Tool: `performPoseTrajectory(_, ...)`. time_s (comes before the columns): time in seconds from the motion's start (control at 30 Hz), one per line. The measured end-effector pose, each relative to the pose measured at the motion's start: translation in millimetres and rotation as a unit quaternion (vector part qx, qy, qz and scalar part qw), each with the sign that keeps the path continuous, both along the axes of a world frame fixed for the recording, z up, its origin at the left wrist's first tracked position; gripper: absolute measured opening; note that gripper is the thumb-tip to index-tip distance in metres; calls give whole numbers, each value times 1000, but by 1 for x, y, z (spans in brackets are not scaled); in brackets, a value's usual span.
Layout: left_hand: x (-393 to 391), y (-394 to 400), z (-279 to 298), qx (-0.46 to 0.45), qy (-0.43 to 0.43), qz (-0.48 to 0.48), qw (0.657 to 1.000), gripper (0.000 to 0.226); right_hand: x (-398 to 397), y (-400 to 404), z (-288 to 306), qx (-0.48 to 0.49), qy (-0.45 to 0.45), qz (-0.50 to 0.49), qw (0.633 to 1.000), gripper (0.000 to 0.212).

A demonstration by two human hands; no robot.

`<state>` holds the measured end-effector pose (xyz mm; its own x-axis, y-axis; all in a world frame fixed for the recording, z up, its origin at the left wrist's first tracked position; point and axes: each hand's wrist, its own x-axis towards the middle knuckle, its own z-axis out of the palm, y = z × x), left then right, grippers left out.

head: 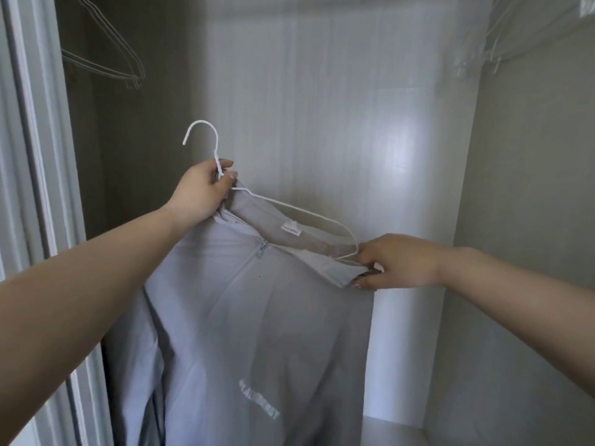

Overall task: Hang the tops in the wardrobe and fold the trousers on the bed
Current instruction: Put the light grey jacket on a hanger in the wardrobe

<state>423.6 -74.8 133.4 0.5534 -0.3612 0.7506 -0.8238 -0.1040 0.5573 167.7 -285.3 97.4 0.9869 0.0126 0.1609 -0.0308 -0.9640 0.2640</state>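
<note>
Two hands [199,188] [399,262] on thin white wire hanger [309,214], smooth grey zip top [257,317].

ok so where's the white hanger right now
In the head view the white hanger sits centre frame inside the wardrobe, partly in the grey top; the left hand grips its neck, the right hand its far end.

Home bedroom closet, pale panelled wardrobe [322,91] interior; empty wire hangers [106,53] hung overhead

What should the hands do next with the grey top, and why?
Probably the right hand should tug the zip-up top's collar over the white hanger's bare right end, since that end pokes out while the left hand grips its neck.
</note>
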Motion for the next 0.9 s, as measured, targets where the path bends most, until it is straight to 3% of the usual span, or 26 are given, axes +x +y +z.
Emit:
performPoseTrajectory(0.17,-19,-17,-8,25,-1,-28,999,29,-2,-3,25,-3,-91,5,996,19)
performPoseTrajectory(0.27,-39,-33,-6,11,-4,-66,998,30,9,13,33,18,-89,46,995,16)
performPoseTrajectory(0.5,-61,-42,5,24,-35,-87,995,34,17,21,37,1,-132,27,991,27)
performPoseTrajectory(0.6,-55,-33,5,72,-70,-45,994,42,12,12,36,-6,-151,24,988,30)
performPoseTrajectory(0.7,-41,-21,-3,116,-90,-11,989,35,1,1,36,-5,-171,17,985,34)
performPoseTrajectory(0.83,-23,-7,-12,124,-53,37,990,22,-12,-12,36,11,-183,0,983,31)
performPoseTrajectory(0.9,-21,-8,-13,121,-31,49,991,27,-12,-13,35,8,-173,-7,985,28)
